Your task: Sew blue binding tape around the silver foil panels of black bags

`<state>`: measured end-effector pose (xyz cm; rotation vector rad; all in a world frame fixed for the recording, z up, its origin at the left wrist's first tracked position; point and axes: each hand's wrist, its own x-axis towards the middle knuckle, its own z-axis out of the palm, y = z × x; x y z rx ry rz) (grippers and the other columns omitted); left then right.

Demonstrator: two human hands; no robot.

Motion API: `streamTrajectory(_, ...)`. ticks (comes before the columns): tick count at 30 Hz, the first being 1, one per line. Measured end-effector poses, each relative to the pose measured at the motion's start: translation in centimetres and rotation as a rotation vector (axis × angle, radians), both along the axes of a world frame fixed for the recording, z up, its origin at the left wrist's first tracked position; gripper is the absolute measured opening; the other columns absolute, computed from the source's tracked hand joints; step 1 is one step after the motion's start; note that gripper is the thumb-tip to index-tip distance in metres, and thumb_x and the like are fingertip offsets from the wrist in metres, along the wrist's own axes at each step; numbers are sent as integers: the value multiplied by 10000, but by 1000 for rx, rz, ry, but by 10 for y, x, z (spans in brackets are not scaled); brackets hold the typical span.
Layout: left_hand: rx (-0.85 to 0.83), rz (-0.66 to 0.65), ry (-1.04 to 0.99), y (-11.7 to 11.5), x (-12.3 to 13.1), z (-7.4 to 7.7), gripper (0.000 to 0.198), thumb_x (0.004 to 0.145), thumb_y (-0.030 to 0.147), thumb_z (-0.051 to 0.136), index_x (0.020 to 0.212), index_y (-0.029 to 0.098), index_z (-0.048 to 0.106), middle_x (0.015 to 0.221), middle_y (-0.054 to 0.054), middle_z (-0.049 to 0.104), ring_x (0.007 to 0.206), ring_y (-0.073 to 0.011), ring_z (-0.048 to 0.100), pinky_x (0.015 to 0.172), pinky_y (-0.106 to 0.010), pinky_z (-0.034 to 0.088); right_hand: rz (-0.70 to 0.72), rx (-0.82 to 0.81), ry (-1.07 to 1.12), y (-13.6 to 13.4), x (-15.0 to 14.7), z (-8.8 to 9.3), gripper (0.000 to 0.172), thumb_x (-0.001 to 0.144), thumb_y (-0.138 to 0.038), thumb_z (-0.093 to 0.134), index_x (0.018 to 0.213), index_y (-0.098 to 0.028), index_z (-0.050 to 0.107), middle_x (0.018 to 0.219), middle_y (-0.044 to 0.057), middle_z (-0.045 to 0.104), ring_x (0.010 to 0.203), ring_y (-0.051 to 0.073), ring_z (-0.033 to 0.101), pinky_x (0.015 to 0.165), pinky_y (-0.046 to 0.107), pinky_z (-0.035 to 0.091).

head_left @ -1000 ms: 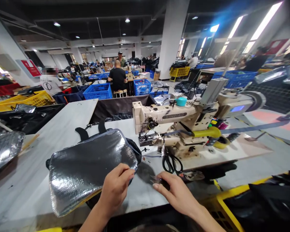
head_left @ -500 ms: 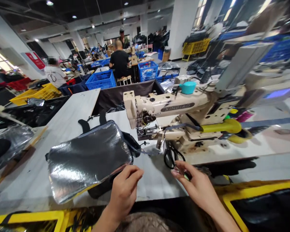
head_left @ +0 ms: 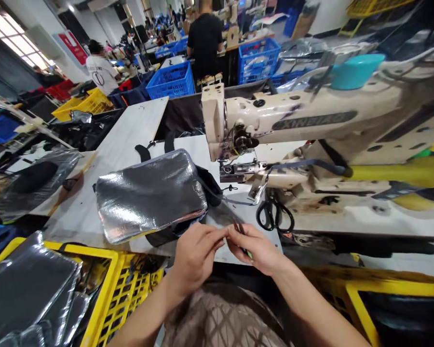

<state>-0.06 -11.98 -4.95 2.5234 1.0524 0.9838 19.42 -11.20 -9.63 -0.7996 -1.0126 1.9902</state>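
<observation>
My left hand (head_left: pixel 197 250) is closed in a pinch, its fingertips meeting those of my right hand; whatever they hold is too small to name. Thread snips (head_left: pixel 240 230) with dark blades and a bit of green sit in my right hand (head_left: pixel 258 248), its fingers curled round them. Left of both hands lies a silver-lined bag (head_left: pixel 152 195) with black straps, on the white table. A grey binding strip (head_left: pixel 235 201) runs from the bag toward the sewing machine (head_left: pixel 289 115). Black-handled scissors (head_left: pixel 275 217) lie under the machine's arm.
Yellow crates stand at the front left (head_left: pixel 108 294) and front right (head_left: pixel 361 308); the left one holds silver sheets (head_left: pixel 25 289). Blue crates (head_left: pixel 171 79) are beyond the table. A person in black (head_left: pixel 204 43) and one in white (head_left: pixel 101 72) work farther back.
My hands have come together in front of the bag; before, they were apart, the right one near the scissors. The view has tilted down and shifted.
</observation>
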Motion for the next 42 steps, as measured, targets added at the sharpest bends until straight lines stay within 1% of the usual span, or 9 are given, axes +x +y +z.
streamTrajectory(5, 0, -32, -154, 12, 13, -4, 323, 992, 168, 662, 1310, 180, 603, 981, -58, 746, 807, -168, 628, 753, -303, 524, -24, -36, -14, 0, 19, 13, 472, 838, -574, 827, 957, -144, 674, 493, -116, 364, 404, 33, 205, 393, 207, 122)
streamTrajectory(11, 51, -114, -243, 37, 8, 19, 283, 999, 215, 673, 1274, 200, 606, 992, -48, 749, 841, -162, 650, 791, -299, 535, -4, 30, -156, 25, 19, 44, 497, 777, -584, 861, 937, -145, 691, 556, -88, 429, 435, 32, 201, 407, 212, 140)
streamTrajectory(16, 18, -8, -262, 36, -21, 23, 338, 996, 163, 626, 1329, 195, 587, 1120, -102, 711, 925, -177, 663, 829, -321, 560, -156, 544, -873, 87, 18, 67, 369, 942, -501, 671, 1025, -156, 770, 831, 60, 721, 699, 170, 611, 647, 271, 442)
streamTrajectory(21, -124, -126, -180, -17, -59, -22, 163, 967, 93, 553, 1037, 203, 651, 834, -47, 707, 779, -169, 672, 711, -295, 541, -284, 684, -1772, 150, 12, 61, 370, 1032, -456, 533, 1151, -197, 768, 1029, 138, 797, 979, 298, 733, 809, 331, 478)
streamTrajectory(25, -106, -191, -94, -58, -71, -78, 228, 958, 140, 501, 922, 275, 681, 679, -11, 655, 573, -167, 609, 495, -303, 453, -229, 676, -1878, 164, 3, 51, 452, 1064, -492, 452, 1015, -194, 789, 1021, 150, 800, 985, 309, 746, 779, 335, 483)
streamTrajectory(28, -129, -235, -85, -65, -68, -96, 154, 966, 218, 559, 978, 302, 687, 720, 0, 691, 585, -157, 639, 512, -291, 484, -198, 648, -1911, 163, -5, 51, 480, 1065, -504, 450, 1068, -163, 787, 1060, 185, 791, 1029, 306, 739, 834, 336, 494)
streamTrajectory(31, -96, -261, -54, -57, -66, -83, 92, 993, 279, 556, 966, 254, 639, 734, -3, 691, 632, -153, 655, 566, -296, 480, -124, 633, -1944, 159, -7, 57, 473, 1058, -494, 474, 1204, -140, 752, 1119, 208, 776, 1076, 302, 730, 891, 339, 498)
streamTrajectory(38, -111, -348, 127, -16, -90, 13, 115, 983, 198, 544, 1056, 238, 624, 860, -23, 695, 750, -183, 642, 663, -310, 454, -115, 644, -2187, 144, 12, 82, 311, 967, -211, 524, 1151, -176, 772, 1083, 216, 775, 1007, 360, 753, 856, 429, 524)
streamTrajectory(42, -18, -299, 166, 24, -95, 42, 129, 1000, 206, 531, 1048, 225, 649, 869, -33, 688, 774, -193, 619, 688, -314, 459, 72, 843, -1778, 116, -5, 74, 264, 941, -170, 553, 1024, -208, 801, 990, 119, 803, 932, 265, 751, 827, 330, 505)
